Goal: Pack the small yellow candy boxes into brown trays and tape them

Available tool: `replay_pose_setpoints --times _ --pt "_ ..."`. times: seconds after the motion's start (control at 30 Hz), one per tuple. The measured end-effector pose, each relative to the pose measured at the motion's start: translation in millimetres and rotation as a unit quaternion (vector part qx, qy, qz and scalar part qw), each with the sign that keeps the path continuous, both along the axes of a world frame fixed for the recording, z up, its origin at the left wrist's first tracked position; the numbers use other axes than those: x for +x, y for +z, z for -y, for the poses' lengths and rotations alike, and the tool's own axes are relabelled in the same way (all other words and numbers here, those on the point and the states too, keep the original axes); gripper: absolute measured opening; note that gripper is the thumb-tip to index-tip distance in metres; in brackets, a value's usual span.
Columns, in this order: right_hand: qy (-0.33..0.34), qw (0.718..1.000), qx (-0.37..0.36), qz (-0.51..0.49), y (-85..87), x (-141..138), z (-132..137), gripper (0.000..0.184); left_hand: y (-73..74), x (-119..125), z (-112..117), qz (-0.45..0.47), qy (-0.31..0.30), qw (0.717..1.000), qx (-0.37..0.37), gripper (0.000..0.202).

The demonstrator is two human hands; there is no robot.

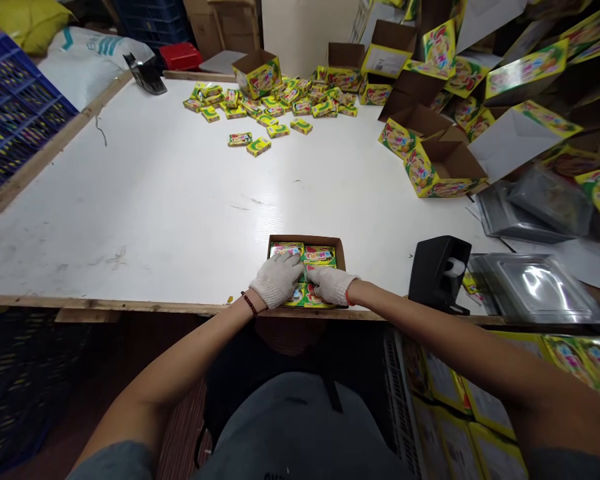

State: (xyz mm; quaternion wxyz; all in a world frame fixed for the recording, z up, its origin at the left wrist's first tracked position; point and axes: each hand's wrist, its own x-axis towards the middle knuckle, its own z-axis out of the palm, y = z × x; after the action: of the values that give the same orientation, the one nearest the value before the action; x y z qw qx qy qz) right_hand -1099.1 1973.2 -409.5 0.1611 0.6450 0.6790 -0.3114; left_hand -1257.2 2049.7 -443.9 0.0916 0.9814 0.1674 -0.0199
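Observation:
An open cardboard carton [343, 257] stands at the table's front edge, with several small green and yellow boxes [319, 255] printed with bright letters lying in rows inside. My left hand [279, 279], in a white knit glove, rests on the boxes on the left side with its fingers stretched out. From the right, my right hand [331, 285], gloved likewise, reaches over the carton's rim; its fingers are extended and touch the boxes near the middle. Both palms face down, and the hands partly hide the boxes beneath them.
Loose small boxes [275, 107] are heaped at the table's far side. Open printed cartons [445, 163] pile up on the right. A black tape dispenser [437, 273] stands near clear plastic trays [540, 283]. A blue crate [15, 113] is at left; filled cartons [455, 427] sit below right.

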Motion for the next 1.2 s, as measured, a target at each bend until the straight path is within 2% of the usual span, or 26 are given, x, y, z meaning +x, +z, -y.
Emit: replay_pose_setpoints --times 0.1,0.13,0.23,0.27,0.33,0.4,0.47,0.57,0.67,0.73,0.83,0.93,1.0,1.07,1.2 --pt "0.003 0.996 0.077 0.048 9.0 -0.3 5.9 0.049 -1.1 -9.1 1.6 0.091 0.029 0.995 -0.029 0.028" --pt "0.018 0.996 0.063 0.063 11.8 -1.8 6.3 0.046 -1.2 -15.7 2.8 0.14 0.055 0.988 -0.042 0.029" --pt "0.083 0.991 -0.057 0.091 13.6 -10.4 3.6 0.036 -2.7 -43.5 4.9 0.262 0.157 0.948 -0.086 0.031" --pt "0.106 0.986 -0.088 0.093 11.7 -13.8 1.8 0.036 -4.7 -54.0 3.7 0.278 0.186 0.937 -0.1 0.031" --pt "0.142 0.981 -0.103 0.086 6.7 -20.4 -2.3 0.038 -12.6 -73.8 -4.1 0.279 0.237 0.923 -0.121 0.032" --pt "0.16 0.979 -0.101 0.073 4.4 -25.1 -7.0 0.038 -26.6 -90.6 -21.0 0.258 0.278 0.917 -0.126 0.033" --pt "0.161 0.977 -0.114 0.076 8.9 -26.0 -13.1 0.039 -45.2 -103.8 -47.3 0.223 0.319 0.914 -0.109 0.033" --pt "0.14 0.976 -0.163 0.026 25.4 -14.4 -36.7 0.035 -73.3 -116.5 -104.5 0.124 0.36 0.923 -0.05 0.038" --pt "0.038 0.972 -0.175 -0.149 33.9 15.7 -98.8 0.023 -89.8 -119.9 -184.7 0.028 0.358 0.933 0.005 0.051" --pt "-0.041 0.969 -0.115 -0.214 23.5 39.9 -164.2 0.019 -92.4 -117.9 -248.6 0.003 0.361 0.932 0.025 0.054" --pt "-0.116 0.975 0.065 -0.179 -14.8 67.6 -278.1 0.023 -90.0 -115.1 -344.9 -0.01 0.401 0.915 0.046 0.052" --pt "-0.122 0.972 0.185 -0.079 -55.9 74.9 -382.9 0.03 -87.2 -117.3 -420.6 -0.026 0.447 0.893 0.047 0.051" --pt "-0.11 0.968 0.224 -0.043 -74.2 69.0 -440.0 0.035 -87.7 -119.2 -455.6 -0.035 0.453 0.889 0.047 0.052" --pt "-0.099 0.961 0.257 -0.036 -85.8 57.4 -486.3 0.038 -89.9 -118.6 -481.5 -0.035 0.456 0.888 0.047 0.054" --pt "-0.096 0.951 0.29 -0.054 -96.6 29.8 -552.2 0.041 -93.2 -110.3 -520.5 -0.045 0.47 0.881 0.014 0.06"
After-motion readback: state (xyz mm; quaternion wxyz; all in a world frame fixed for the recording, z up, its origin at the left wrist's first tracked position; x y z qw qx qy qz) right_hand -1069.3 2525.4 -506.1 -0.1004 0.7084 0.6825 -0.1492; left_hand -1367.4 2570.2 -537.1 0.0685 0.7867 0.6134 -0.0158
